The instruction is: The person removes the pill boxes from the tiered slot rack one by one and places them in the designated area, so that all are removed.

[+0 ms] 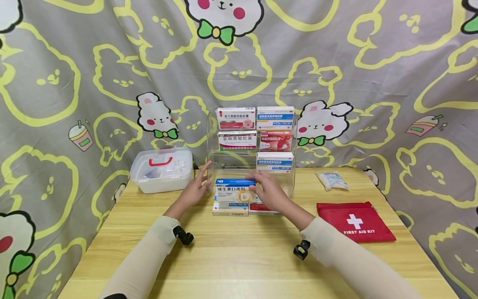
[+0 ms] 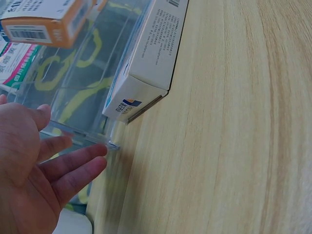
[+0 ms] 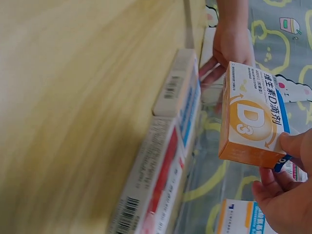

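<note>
My right hand (image 1: 271,192) pinches one end of an orange, white and blue vitamin D drops box (image 3: 253,109) between thumb and fingers. The box is held in front of a clear stepped display rack (image 1: 233,160), overlapping its lower tier in the head view. At the rack's left side is my left hand (image 1: 193,190), its fingers spread and fingertips right at the clear edge in the left wrist view. Below the held box, a white and blue medicine box (image 1: 230,208) and a red and white medicine box (image 1: 263,209) stand at the rack's front, on the bottom.
Several medicine boxes fill the upper tiers, including a red ibuprofen box (image 1: 276,141). To the left stands a translucent bin (image 1: 162,182) with a red handle. A red first aid pouch (image 1: 356,222) and a small plastic packet (image 1: 332,181) lie on the right of the wooden table (image 1: 239,257).
</note>
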`<state>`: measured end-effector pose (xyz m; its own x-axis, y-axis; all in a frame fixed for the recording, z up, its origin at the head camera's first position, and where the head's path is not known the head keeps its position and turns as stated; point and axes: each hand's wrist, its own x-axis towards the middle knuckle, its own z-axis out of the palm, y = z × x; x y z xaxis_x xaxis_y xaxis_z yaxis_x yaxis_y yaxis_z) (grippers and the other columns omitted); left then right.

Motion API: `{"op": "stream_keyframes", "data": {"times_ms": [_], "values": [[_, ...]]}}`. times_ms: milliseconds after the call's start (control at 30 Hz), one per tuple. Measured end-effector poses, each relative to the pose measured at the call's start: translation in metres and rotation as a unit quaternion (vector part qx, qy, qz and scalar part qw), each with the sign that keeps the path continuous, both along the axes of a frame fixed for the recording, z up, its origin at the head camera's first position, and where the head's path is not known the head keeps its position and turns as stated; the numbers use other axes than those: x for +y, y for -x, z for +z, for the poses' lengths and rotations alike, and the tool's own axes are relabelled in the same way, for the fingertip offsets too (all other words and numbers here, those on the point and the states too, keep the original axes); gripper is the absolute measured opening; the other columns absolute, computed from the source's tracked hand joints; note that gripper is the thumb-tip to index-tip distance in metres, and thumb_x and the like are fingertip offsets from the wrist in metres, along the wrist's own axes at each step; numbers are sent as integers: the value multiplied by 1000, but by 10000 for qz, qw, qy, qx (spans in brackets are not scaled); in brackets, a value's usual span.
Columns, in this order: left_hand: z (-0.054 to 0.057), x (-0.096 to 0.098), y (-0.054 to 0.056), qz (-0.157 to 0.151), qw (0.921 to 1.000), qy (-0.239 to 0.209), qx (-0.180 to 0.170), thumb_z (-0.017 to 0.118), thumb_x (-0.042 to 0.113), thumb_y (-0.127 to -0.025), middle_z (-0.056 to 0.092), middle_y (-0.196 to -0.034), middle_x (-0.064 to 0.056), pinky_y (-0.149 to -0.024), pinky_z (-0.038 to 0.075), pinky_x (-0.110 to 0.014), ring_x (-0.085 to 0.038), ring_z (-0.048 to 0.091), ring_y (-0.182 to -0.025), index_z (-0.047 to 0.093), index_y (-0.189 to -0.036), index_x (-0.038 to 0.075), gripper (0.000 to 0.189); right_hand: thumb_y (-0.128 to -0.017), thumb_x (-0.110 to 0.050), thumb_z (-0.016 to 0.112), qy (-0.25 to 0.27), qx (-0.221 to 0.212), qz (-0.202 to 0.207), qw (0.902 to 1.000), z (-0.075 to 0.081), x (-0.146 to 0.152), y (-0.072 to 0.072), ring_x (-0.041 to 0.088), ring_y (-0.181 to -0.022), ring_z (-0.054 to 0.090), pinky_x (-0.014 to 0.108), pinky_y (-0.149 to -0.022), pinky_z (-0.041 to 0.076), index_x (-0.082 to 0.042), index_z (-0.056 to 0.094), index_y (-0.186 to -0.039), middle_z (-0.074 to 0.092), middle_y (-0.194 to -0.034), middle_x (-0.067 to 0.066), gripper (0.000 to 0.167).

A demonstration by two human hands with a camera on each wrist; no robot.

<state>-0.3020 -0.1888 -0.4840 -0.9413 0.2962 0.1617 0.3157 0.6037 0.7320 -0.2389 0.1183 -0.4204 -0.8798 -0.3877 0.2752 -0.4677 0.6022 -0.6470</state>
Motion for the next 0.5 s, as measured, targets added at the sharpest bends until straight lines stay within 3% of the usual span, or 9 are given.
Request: {"op": "stream_keyframes", "data": {"times_ms": [333,500], "values": [[0,-1,0,-6,9998,175,129,53,15,-109,51,-148,-32,-75,60,-42,-42,56,-134,6,-162,51,79,-100,-10,69,74,-112,31,9999,-25,-7,-9,29,-112,65,46,-97,54,-7,70,-128,67,-123,11,29],[0,-1,0,-17,9998,160,133,53,14,-109,51,-146,-33,-76,60,-43,-42,57,-133,8,-164,43,77,-99,-9,69,61,-246,12,9997,-33,-10,-13,26,-108,65,44,-94,55,-6,71,-127,68,-121,11,28]]}}
